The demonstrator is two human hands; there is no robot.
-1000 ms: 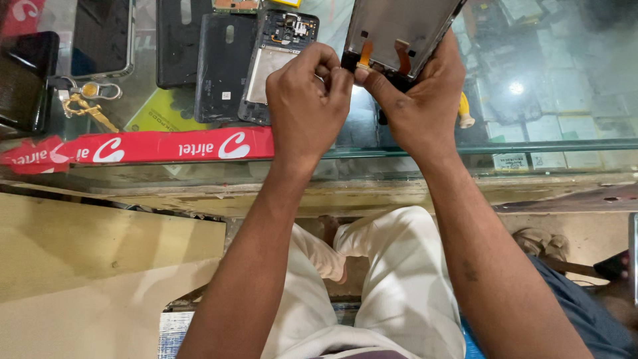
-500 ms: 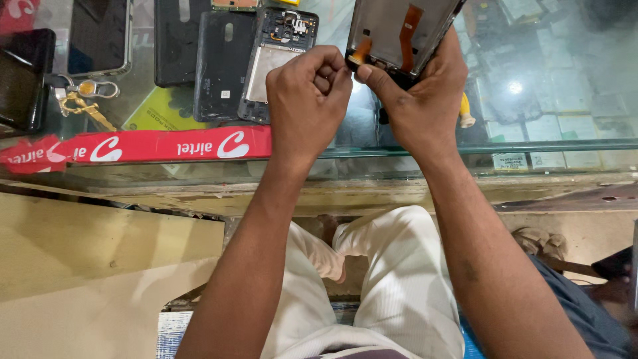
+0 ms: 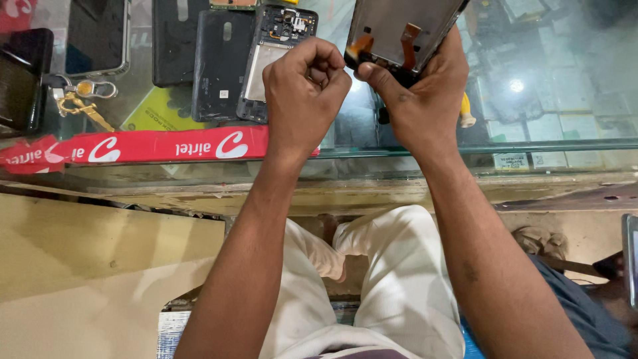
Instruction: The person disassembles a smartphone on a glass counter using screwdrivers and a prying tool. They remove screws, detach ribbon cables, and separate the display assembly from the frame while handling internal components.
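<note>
1. My right hand (image 3: pixel 425 100) grips a phone screen assembly (image 3: pixel 399 26) by its lower edge, thumb across the front and fingers wrapped behind, holding it tilted above the glass desk (image 3: pixel 545 100).
2. The back of that assembly faces me: a grey metal plate with two orange flex ribbons (image 3: pixel 407 40) hanging off its lower end.
3. My left hand (image 3: pixel 306 93) is curled into a loose fist just beside the right one, its fingertips pressed together at the leftmost orange ribbon; I cannot tell whether they pinch the ribbon itself or a small tool.
4. On the desk left of my left hand lies an opened phone body (image 3: pixel 276 60) with its circuit board and a pale battery area showing.
5. Just beside it, further left, lies a dark back cover (image 3: pixel 222 63), inner side up, and another dark cover (image 3: pixel 174 40) next to that.
6. At the far left a dark phone (image 3: pixel 96 33) lies face up, with a bunch of keys (image 3: pixel 83 100) near its lower edge.
7. A red strip (image 3: pixel 153 146) with white markings runs along the front edge of the desk under my left wrist.
8. A yellow-handled tool (image 3: pixel 465 113) pokes out from behind my right hand, lying on the glass.
9. Below the desk I see my lap in pale trousers (image 3: pixel 392 279).
</note>
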